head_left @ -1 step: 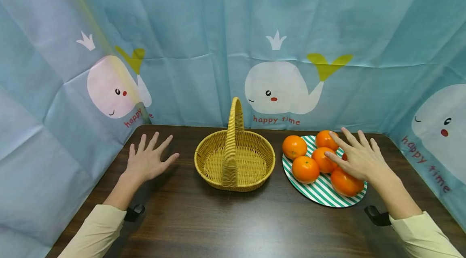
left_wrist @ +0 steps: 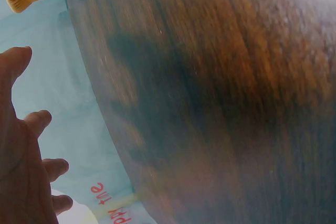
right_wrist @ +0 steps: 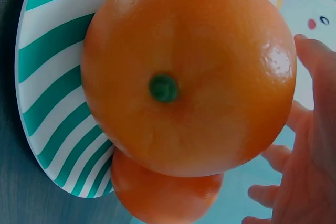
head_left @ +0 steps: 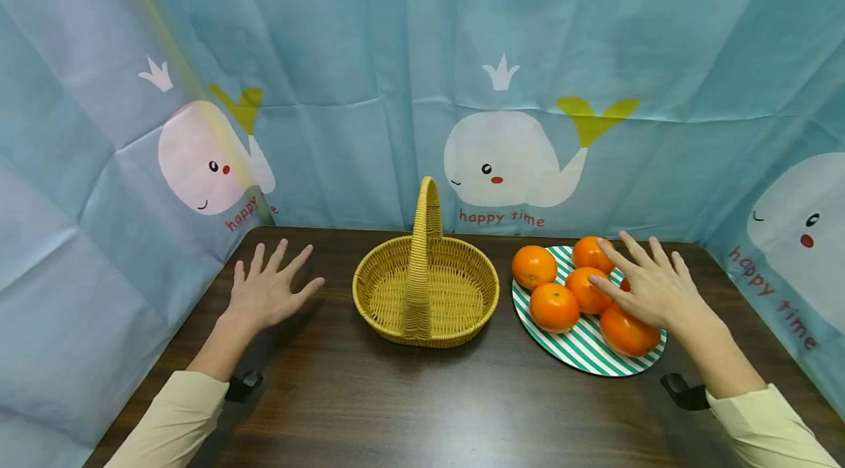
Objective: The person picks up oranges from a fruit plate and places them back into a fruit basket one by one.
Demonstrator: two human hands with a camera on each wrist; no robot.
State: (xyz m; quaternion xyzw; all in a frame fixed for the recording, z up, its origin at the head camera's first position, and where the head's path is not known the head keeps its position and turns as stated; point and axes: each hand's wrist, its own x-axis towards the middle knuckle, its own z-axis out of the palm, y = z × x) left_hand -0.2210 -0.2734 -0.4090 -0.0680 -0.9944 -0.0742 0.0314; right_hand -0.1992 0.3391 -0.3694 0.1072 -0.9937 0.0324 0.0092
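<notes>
My left hand (head_left: 265, 295) hovers palm down over the left side of the table with its fingers spread, touching nothing. My right hand (head_left: 656, 288), its fingers also spread, is held over the right side of a plate (head_left: 561, 345) with green and white stripes. Several oranges (head_left: 554, 308) lie on that plate, some partly hidden by the right hand. In the right wrist view one large orange (right_wrist: 189, 129) with a green stem end fills the middle, beside the straight fingers. A yellow woven basket (head_left: 436, 340) with a tall arched handle stands between the hands, nothing inside it.
The dark wooden table (head_left: 409, 409) carries the basket and plate towards its back edge. Behind and at both sides hangs a light blue curtain (head_left: 330, 160) printed with white whales. A black strap (head_left: 686, 393) is on the right wrist, another (head_left: 243, 387) on the left.
</notes>
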